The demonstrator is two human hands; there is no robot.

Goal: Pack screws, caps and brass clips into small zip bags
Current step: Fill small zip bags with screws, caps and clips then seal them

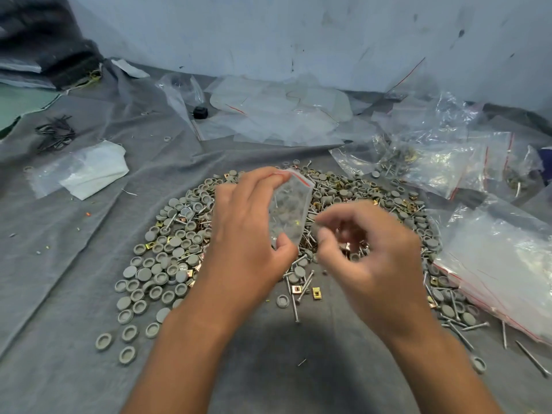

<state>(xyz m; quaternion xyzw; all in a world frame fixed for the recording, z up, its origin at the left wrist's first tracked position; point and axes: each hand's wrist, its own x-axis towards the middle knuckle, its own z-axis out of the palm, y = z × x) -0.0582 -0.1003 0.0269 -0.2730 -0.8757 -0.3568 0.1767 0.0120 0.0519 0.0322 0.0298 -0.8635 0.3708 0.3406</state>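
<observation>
Two bare forearms reach over a grey cloth (74, 294). Left hand (248, 234) pinches a small zip bag (291, 210) holding caps and screws, above the pile (173, 258) of caps, screws and brass clips. Right hand (367, 258) is blurred, fingers curled; whether it holds anything is unclear.

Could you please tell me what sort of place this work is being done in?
Probably an informal packing spot at home or in a small workshop: loose caps and screws heaped on a grey cloth, empty zip bags stacked against a scuffed wall.
</observation>
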